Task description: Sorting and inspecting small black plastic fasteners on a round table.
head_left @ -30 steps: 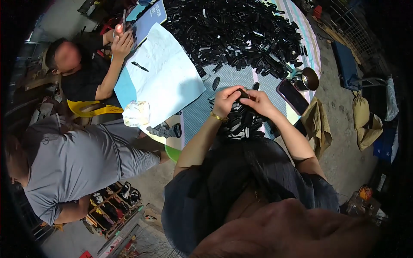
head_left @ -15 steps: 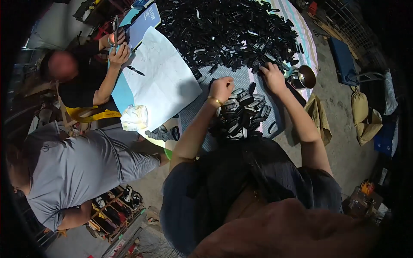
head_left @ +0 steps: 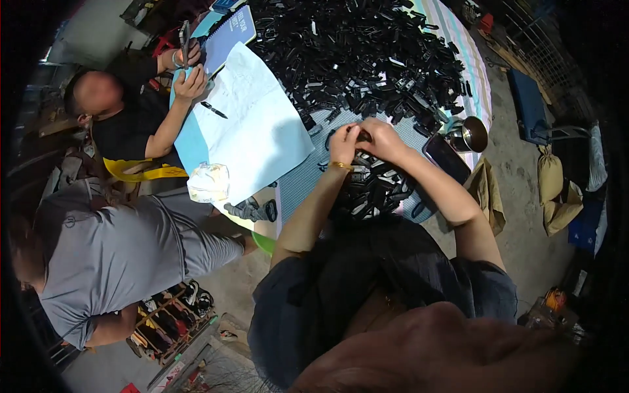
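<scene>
My left hand, with a gold bracelet at the wrist, and my right hand meet over the table. Their fingers are pinched around a small black plastic part, mostly covered by the fingertips. Just below my hands, close to my body, lies a smaller heap of black and grey parts. A large pile of similar black pieces spreads over the far side of the table. Both heaps rest on or around a grey-blue textured mat.
A dark phone and a metal cup stand right of my right forearm. Left are a white paper sheet, a pen, a spiral notebook and a crumpled packet. One person holds a phone; another in grey is nearer.
My right hand has come back from the edge of the large pile to join my left. Both hands now grip one small part together, and the phone by my right forearm is more exposed.
</scene>
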{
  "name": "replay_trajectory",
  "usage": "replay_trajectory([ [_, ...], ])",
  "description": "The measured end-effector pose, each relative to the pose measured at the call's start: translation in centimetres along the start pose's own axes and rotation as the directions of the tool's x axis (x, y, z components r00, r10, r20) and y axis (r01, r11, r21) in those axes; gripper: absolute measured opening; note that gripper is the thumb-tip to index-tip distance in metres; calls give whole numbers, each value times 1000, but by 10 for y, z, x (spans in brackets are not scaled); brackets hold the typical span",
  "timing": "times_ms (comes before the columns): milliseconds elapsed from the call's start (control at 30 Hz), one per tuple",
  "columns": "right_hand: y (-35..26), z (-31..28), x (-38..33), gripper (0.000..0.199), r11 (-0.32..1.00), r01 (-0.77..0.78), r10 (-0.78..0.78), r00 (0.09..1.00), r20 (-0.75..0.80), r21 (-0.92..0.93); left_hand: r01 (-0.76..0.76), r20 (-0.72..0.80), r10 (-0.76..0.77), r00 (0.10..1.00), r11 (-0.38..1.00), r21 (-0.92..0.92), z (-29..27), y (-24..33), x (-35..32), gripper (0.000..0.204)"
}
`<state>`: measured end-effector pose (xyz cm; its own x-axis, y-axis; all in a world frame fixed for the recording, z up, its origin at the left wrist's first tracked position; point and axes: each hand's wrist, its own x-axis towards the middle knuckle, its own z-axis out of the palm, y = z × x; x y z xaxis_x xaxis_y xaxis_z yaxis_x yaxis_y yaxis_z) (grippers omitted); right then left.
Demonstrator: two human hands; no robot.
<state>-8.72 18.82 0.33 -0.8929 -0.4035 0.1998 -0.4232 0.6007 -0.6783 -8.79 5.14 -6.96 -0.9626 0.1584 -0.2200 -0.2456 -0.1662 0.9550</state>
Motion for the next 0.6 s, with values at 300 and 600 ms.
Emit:
replay_trajectory([
  [300,80,-23,94,35,718,38,-44,999,9,-695,182,156,-138,978,930,-318,-15,25,-25,30],
  [600,62,-25,66,25,936,-154,93,975,-200,-315,86,34,-79,996,933,-349,-22,35,-34,32],
])
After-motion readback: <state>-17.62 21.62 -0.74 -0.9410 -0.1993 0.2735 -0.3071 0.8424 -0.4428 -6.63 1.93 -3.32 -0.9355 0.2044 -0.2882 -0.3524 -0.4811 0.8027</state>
